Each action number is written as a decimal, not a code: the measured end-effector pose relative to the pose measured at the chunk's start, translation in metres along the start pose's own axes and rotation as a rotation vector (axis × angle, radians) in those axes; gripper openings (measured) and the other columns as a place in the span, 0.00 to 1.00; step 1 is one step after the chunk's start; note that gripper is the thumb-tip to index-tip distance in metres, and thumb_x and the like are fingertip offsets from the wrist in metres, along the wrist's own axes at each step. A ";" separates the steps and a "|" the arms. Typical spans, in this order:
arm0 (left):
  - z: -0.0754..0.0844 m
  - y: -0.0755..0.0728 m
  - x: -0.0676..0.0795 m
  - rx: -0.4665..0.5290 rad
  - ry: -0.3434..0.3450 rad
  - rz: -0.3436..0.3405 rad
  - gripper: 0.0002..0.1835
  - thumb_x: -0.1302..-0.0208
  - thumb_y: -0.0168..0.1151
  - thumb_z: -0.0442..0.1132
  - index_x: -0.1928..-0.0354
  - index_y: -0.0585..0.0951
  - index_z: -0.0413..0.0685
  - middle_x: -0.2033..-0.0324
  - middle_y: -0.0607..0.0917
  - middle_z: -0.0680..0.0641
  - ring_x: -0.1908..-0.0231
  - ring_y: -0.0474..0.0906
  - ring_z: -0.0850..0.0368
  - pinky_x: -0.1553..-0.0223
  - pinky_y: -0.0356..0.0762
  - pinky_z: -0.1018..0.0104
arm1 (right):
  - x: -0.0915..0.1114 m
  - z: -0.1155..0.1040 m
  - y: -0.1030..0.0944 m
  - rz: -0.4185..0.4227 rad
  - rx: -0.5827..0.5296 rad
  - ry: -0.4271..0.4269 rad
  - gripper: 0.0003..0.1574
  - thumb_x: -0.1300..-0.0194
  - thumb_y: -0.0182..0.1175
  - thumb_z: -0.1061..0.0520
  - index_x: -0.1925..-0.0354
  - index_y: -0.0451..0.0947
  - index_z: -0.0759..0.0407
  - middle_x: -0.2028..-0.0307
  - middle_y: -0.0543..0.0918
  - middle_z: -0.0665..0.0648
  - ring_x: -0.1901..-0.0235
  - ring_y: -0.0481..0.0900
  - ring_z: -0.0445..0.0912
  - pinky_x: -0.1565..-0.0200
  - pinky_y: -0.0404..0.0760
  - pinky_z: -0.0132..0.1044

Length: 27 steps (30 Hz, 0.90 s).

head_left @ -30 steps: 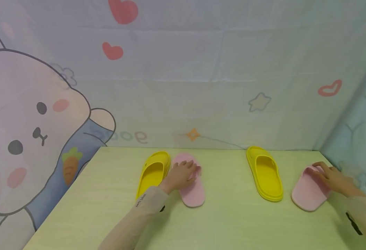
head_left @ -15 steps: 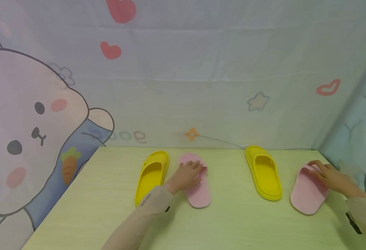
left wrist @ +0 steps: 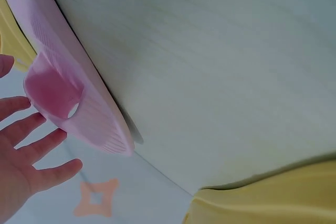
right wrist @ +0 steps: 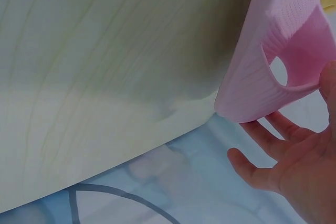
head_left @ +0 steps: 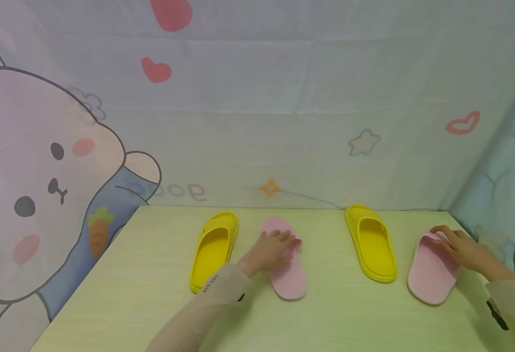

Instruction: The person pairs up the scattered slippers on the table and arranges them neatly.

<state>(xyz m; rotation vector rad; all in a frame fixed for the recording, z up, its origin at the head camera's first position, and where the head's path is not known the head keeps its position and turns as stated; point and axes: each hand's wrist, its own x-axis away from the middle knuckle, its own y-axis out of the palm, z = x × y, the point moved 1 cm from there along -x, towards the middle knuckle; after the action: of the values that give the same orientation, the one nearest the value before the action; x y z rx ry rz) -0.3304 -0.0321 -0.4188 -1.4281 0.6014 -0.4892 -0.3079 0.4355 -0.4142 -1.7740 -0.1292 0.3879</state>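
In the head view a pink slipper (head_left: 290,284) lies near the middle of the table, toe toward the backdrop. My left hand (head_left: 269,252) rests over its strap with fingers extended; the left wrist view has these fingers spread against the strap (left wrist: 63,85). Farther right is a second pink slipper (head_left: 432,281). My right hand (head_left: 470,254) holds it by the strap, thumb at the opening and fingers outside, as the right wrist view shows too. Part of each strap is hidden by the hand in the head view.
One yellow slipper (head_left: 212,249) lies left of the left hand, partly behind the sleeve. Another yellow slipper (head_left: 376,249) lies between the pink ones. A printed cloth (head_left: 257,117) hangs behind the table (head_left: 327,318), whose right edge runs near the right hand.
My left hand has slid to the right, and the pink slipper under it has moved along. The right pink slipper has turned slightly, its heel shifting a little toward me. Both yellow slippers stay put.
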 end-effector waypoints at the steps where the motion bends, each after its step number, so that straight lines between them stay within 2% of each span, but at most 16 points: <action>1: 0.001 0.000 0.000 -0.004 0.005 -0.004 0.25 0.35 0.46 0.50 0.37 0.63 0.54 0.36 0.64 0.47 0.38 0.61 0.47 0.42 0.58 0.40 | 0.000 -0.002 -0.001 -0.002 0.002 0.005 0.12 0.32 0.43 0.58 0.51 0.59 0.57 0.62 0.76 0.74 0.59 0.72 0.69 0.72 0.71 0.56; 8: 0.011 -0.004 0.005 -0.024 0.042 0.009 0.25 0.36 0.47 0.49 0.38 0.65 0.54 0.38 0.67 0.48 0.39 0.64 0.48 0.42 0.61 0.43 | -0.003 -0.019 -0.006 -0.038 -0.005 0.012 0.15 0.32 0.44 0.54 0.49 0.60 0.56 0.57 0.74 0.73 0.59 0.73 0.65 0.69 0.73 0.60; 11: 0.013 -0.004 0.008 -0.041 0.053 0.014 0.25 0.36 0.47 0.49 0.38 0.65 0.55 0.38 0.67 0.48 0.40 0.65 0.48 0.43 0.62 0.44 | -0.006 -0.028 -0.008 -0.055 0.005 0.021 0.16 0.32 0.45 0.52 0.48 0.60 0.54 0.55 0.72 0.72 0.57 0.71 0.65 0.68 0.68 0.65; 14: 0.015 -0.005 0.010 -0.052 0.065 0.017 0.24 0.36 0.47 0.50 0.38 0.64 0.55 0.38 0.67 0.49 0.40 0.65 0.49 0.43 0.63 0.44 | -0.008 -0.038 -0.010 -0.072 0.004 0.035 0.18 0.33 0.45 0.50 0.47 0.59 0.51 0.52 0.70 0.72 0.54 0.69 0.67 0.68 0.64 0.67; 19: 0.018 -0.008 0.016 -0.077 0.076 0.014 0.24 0.36 0.46 0.50 0.38 0.64 0.55 0.38 0.67 0.50 0.41 0.66 0.50 0.44 0.64 0.46 | -0.012 -0.060 -0.015 -0.072 -0.010 0.010 0.19 0.33 0.46 0.50 0.46 0.59 0.51 0.49 0.69 0.72 0.52 0.67 0.67 0.66 0.63 0.67; 27: 0.019 -0.010 0.022 -0.101 0.089 0.028 0.24 0.36 0.47 0.50 0.39 0.65 0.56 0.39 0.69 0.50 0.42 0.68 0.51 0.45 0.65 0.45 | -0.019 -0.094 -0.016 -0.043 0.021 -0.036 0.20 0.37 0.52 0.55 0.47 0.61 0.50 0.52 0.72 0.70 0.53 0.70 0.65 0.65 0.65 0.66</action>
<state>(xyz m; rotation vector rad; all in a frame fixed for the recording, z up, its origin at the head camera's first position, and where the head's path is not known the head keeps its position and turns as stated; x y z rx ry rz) -0.3011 -0.0323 -0.4098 -1.4978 0.7250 -0.5081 -0.2928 0.3465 -0.3775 -1.7415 -0.1881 0.3885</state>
